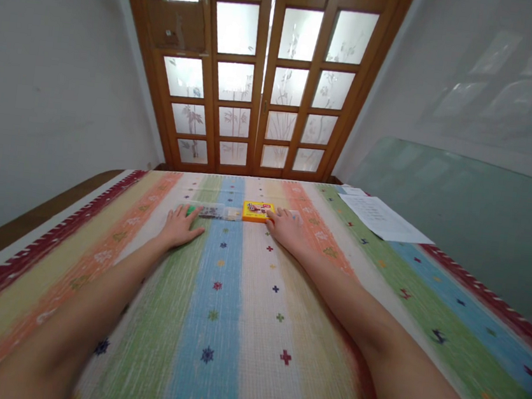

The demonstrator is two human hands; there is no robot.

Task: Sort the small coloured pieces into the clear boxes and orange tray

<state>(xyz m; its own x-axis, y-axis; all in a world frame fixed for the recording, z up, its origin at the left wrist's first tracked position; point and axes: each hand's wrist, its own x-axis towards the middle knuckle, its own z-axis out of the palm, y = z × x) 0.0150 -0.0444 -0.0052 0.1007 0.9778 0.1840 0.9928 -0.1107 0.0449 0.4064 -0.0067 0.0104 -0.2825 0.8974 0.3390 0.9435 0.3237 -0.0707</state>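
Observation:
My left hand [180, 225] rests open with its thumb spread, its fingertips on the left end of a flat clear plastic case [211, 210]. Something green shows in the case beside those fingertips, along with small dark items. A small clear box with pale contents [232, 213] lies to the right of the case. Beyond it is a yellow and orange box [256, 210] with printing on top. My right hand [286, 229] lies with its fingers extended, its thumb side touching the yellow box's right edge. Another clear package [295, 217] shows partly beyond these fingers, mostly hidden.
A striped, patterned tablecloth [214, 302] covers the long table. Printed paper sheets [383, 218] lie at the far right. A greenish glass panel [461, 215] leans against the right wall. Wooden doors with frosted panes [259, 115] stand behind the table's far end.

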